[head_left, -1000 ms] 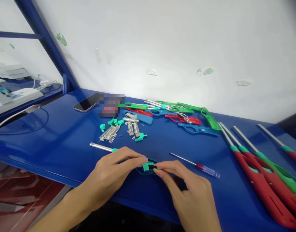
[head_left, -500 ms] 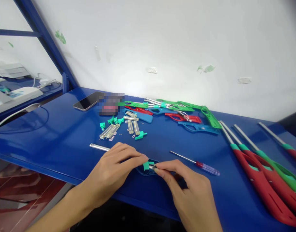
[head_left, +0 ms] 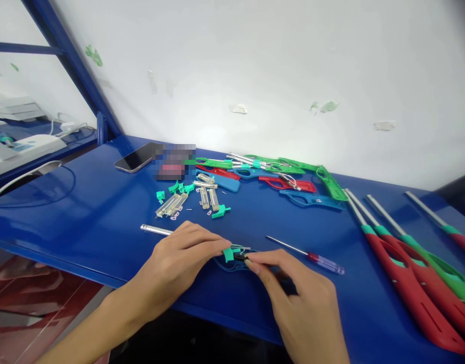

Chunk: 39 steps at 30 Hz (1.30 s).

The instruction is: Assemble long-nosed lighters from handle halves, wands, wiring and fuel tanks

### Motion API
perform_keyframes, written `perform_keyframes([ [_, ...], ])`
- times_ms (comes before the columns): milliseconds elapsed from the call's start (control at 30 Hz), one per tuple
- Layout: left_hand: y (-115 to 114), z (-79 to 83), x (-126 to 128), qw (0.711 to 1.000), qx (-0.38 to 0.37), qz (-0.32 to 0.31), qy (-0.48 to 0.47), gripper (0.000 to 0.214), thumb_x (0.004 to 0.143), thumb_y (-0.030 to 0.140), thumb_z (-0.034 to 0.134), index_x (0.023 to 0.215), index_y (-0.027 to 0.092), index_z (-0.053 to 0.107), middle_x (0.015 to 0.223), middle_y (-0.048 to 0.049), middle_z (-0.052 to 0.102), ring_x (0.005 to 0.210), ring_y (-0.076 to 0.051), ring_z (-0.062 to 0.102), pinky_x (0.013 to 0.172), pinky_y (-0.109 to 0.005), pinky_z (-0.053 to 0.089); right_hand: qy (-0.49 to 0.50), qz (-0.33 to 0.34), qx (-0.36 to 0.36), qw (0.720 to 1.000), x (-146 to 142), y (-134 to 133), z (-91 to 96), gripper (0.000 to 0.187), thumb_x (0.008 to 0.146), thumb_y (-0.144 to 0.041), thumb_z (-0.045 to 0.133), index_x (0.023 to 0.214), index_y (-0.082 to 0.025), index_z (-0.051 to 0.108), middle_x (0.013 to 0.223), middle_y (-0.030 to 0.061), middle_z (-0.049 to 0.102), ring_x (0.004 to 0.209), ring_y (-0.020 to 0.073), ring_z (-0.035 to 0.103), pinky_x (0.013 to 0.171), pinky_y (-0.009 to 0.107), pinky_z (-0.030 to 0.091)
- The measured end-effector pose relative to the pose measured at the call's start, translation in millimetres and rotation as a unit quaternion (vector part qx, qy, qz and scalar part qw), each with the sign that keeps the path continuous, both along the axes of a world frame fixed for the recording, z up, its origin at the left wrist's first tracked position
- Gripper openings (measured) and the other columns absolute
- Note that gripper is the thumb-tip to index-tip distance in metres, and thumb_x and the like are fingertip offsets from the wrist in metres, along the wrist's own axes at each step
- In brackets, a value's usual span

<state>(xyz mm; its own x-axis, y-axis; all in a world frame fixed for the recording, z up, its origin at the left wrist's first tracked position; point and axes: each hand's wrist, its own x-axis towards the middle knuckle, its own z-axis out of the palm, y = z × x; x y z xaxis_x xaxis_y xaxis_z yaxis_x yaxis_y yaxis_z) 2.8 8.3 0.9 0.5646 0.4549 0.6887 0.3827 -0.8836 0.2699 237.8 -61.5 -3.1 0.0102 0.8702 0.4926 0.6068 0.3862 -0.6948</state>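
the blue plastic lighter shell [head_left: 225,268] lies just left of the red-handled screwdriver [head_left: 308,255], its silver metal tube [head_left: 154,230] pointing away from it. the left hand [head_left: 179,265] pinches the teal plastic trigger [head_left: 228,254]; the right hand [head_left: 300,303] pinches a small black part [head_left: 239,257] touching that trigger.

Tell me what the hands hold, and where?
The left hand pinches a teal trigger by its top; the right hand pinches a small dark part beside it.

Glossy blue table [head_left: 84,212], shiny metal tube [head_left: 154,230], plastic shells [head_left: 308,200]
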Motion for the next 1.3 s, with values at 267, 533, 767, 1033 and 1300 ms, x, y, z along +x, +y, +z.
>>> perform_keyframes([
  [267,-2.6,3.7,0.1,1.0,-0.026,0.01,0.014,0.023,0.112,0.008,0.057,0.116,0.019,0.078,0.108,-0.004,0.08,0.09,-0.012,0.072,0.08,-0.021,0.059,0.005,0.005,-0.009,1.0,-0.8,-0.3,-0.1,0.02,0.103,-0.018,0.073,0.105,-0.037,0.077,0.095,-0.015,0.085,0.076,0.0069,0.08,0.074,0.01,0.06],
  [533,-3.0,1.4,-0.5,0.999,-0.034,0.02,0.012,0.023,0.111,0.009,0.058,0.118,0.02,0.078,0.108,-0.0036,0.078,0.089,-0.012,0.071,0.08,-0.02,0.058,0.008,0.003,-0.005,1.0,-0.2,-0.8,0.1,0.021,0.102,-0.017,0.073,0.105,-0.037,0.078,0.096,-0.0135,0.086,0.078,0.0081,0.081,0.074,0.011,0.061],
  [767,-3.4,3.2,0.8,0.999,-0.037,0.019,0.013,0.027,0.109,0.006,0.059,0.118,0.021,0.079,0.106,-0.0035,0.079,0.087,-0.012,0.071,0.078,-0.021,0.059,0.006,0.002,0.004,1.0,-0.5,-1.2,-0.5,0.021,0.102,-0.015,0.072,0.105,-0.034,0.078,0.098,-0.0098,0.087,0.08,0.0114,0.083,0.075,0.015,0.064],
  [1033,-2.7,3.1,0.5,0.999,-0.038,0.009,0.017,0.027,0.108,0.003,0.06,0.119,0.019,0.078,0.107,-0.0045,0.078,0.089,-0.013,0.071,0.078,-0.022,0.058,0.005,0.004,0.005,1.0,0.7,-1.8,-0.9,0.021,0.102,-0.014,0.071,0.105,-0.034,0.078,0.1,-0.0092,0.088,0.084,0.0128,0.084,0.077,0.017,0.065],
  [1300,-1.8,2.2,0.5,0.999,-0.039,-0.008,0.017,0.028,0.107,0.002,0.059,0.122,0.018,0.076,0.105,-0.005,0.077,0.09,-0.015,0.069,0.078,-0.026,0.058,0.007,0.016,0.003,1.0,0.4,-1.1,-0.5,0.02,0.103,-0.015,0.071,0.104,-0.034,0.077,0.1,-0.0101,0.087,0.085,0.0115,0.084,0.078,0.015,0.065],
])
